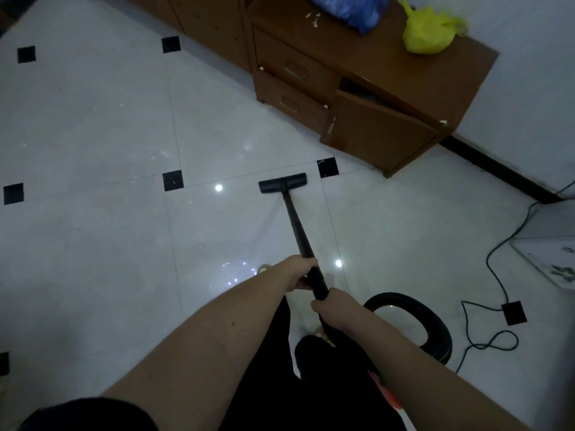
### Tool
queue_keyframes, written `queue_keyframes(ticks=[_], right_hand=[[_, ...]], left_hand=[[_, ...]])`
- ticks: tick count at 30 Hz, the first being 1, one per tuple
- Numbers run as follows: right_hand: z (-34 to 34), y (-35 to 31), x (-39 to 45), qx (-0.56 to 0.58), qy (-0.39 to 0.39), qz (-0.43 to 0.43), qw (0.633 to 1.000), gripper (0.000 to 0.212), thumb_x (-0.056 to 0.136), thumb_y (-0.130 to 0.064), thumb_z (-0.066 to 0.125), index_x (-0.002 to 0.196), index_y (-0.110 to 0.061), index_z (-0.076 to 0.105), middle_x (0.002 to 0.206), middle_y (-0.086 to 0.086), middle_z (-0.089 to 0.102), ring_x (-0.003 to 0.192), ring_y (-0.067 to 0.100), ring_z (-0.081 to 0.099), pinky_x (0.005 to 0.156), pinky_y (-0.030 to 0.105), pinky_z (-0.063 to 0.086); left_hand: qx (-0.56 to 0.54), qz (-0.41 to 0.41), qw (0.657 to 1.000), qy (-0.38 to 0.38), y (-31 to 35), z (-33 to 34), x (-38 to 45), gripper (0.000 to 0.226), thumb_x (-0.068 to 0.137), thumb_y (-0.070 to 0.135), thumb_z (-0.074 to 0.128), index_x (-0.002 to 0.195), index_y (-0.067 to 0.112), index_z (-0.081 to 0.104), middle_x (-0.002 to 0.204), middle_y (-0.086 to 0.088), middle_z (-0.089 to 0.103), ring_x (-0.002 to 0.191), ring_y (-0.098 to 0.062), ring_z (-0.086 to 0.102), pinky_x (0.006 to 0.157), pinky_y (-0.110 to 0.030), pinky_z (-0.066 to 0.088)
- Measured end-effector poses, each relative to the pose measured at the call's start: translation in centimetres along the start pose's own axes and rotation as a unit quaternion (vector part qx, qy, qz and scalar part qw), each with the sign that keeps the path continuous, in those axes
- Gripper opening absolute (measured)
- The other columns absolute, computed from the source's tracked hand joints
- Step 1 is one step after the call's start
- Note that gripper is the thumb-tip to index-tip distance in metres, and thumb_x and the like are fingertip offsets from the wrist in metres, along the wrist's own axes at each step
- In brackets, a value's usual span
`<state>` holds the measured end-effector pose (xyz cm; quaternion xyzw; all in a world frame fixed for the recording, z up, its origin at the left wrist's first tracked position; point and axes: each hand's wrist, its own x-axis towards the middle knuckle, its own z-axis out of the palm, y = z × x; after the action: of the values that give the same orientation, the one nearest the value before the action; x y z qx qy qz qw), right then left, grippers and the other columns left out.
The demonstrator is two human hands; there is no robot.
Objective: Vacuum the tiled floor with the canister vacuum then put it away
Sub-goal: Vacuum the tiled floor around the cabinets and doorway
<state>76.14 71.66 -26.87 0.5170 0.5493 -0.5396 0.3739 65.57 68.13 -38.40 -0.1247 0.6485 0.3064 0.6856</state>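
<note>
A black vacuum wand [295, 223] runs from my hands down to a flat black floor head [282, 182], which lies on the white tiled floor [93, 126] near a black diamond inset. My left hand [297, 273] grips the wand higher up the tube. My right hand [332, 301] grips its near end, just behind the left. A thick black hose [431, 321] loops on the floor to the right of my right arm. The canister itself is hidden below my arms.
A brown wooden cabinet [389, 98] with two drawers and a door ajar stands at the back right, a yellow bag [427, 32] and a blue bag [351, 7] on top. A black power cord [494, 275] trails over the floor at the right, near the white wall.
</note>
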Motion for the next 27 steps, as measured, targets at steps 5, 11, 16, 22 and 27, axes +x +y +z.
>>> queue_keyframes(ticks=[5,11,16,22,27], right_hand=[[-1.7,6.8,-2.1,-0.019,0.005,0.001,1.000,0.018,0.092,-0.020,0.049,0.102,-0.006,0.054,0.077,0.005,0.058,0.062,0.018,0.057,0.058,0.027,0.048],[-3.2,12.3,-5.7,0.015,-0.031,0.037,0.999,0.018,0.096,-0.019,0.048,0.089,-0.006,0.057,0.065,0.010,0.061,0.048,0.019,0.058,0.048,0.025,0.050],[-3.5,15.8,-7.6,0.027,-0.044,0.019,0.998,0.013,0.096,-0.018,0.046,0.090,-0.012,0.055,0.064,0.010,0.065,0.046,0.019,0.059,0.050,0.024,0.051],[-3.3,19.5,-8.7,0.018,-0.069,0.027,0.997,0.010,0.093,-0.017,0.046,0.091,-0.013,0.055,0.068,0.011,0.067,0.057,0.025,0.063,0.055,0.030,0.054],[-2.3,20.6,-9.7,-0.008,-0.088,0.036,0.995,0.017,0.095,-0.018,0.043,0.095,-0.008,0.057,0.062,0.008,0.065,0.042,0.016,0.059,0.048,0.022,0.049]], left_hand=[[0.008,-0.017,1.000,-0.021,-3.1,6.1,-1.0,0.023,0.092,0.010,0.052,0.112,-0.001,0.051,0.089,-0.014,0.061,0.076,-0.025,0.063,0.064,-0.033,0.057],[0.021,-0.042,0.999,-0.021,-6.8,11.9,-2.6,0.021,0.093,0.007,0.052,0.112,-0.002,0.048,0.083,-0.014,0.058,0.069,-0.024,0.061,0.057,-0.033,0.054],[0.039,-0.059,0.997,-0.013,-8.9,14.6,-4.3,0.012,0.095,0.005,0.047,0.105,-0.001,0.044,0.084,-0.014,0.053,0.069,-0.023,0.057,0.062,-0.035,0.053],[0.047,-0.077,0.996,-0.010,-11.9,16.9,-5.4,0.019,0.098,0.007,0.045,0.115,0.000,0.043,0.082,-0.012,0.054,0.068,-0.023,0.057,0.069,-0.037,0.053],[0.010,-0.085,0.996,-0.011,-13.9,17.0,-6.6,0.013,0.099,0.006,0.045,0.086,0.003,0.048,0.080,-0.010,0.056,0.066,-0.020,0.058,0.057,-0.032,0.051]])
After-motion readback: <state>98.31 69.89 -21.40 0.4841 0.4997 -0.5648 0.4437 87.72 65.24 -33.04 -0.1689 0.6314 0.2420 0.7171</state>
